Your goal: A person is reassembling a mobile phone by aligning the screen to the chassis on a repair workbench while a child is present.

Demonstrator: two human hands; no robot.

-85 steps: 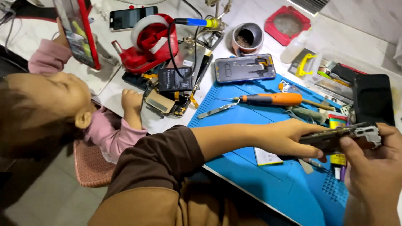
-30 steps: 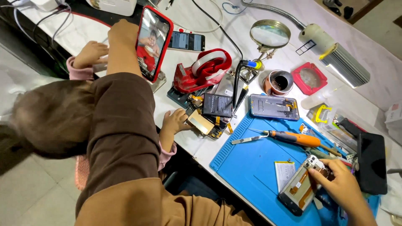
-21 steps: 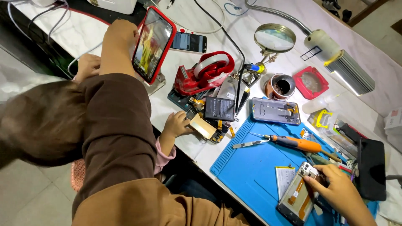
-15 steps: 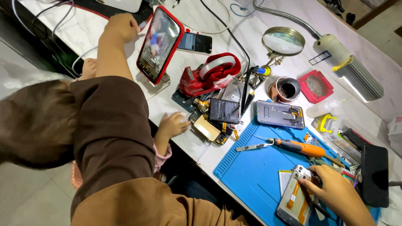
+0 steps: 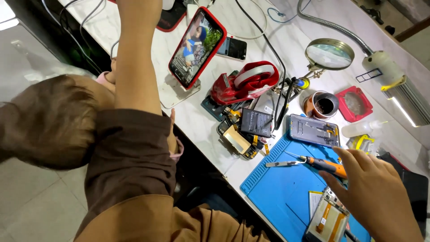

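Phone frame [image 5: 328, 219] lay on the blue mat [image 5: 282, 192], released; your right hand [image 5: 376, 197] hovered spread above it. Your left hand, reaching beyond the red-cased phone [image 5: 195, 47], was out of view.

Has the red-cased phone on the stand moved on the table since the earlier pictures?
Cannot tell. The red-cased phone keeps its place beside the red tape dispenser; its shift in the picture looks like head camera motion, though the left arm reaches behind it.

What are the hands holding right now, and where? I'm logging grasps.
Right hand holds nothing; it hovers open over the opened phone and orange screwdriver. Left hand is out of frame beyond the red-cased phone, so its hold cannot be told.
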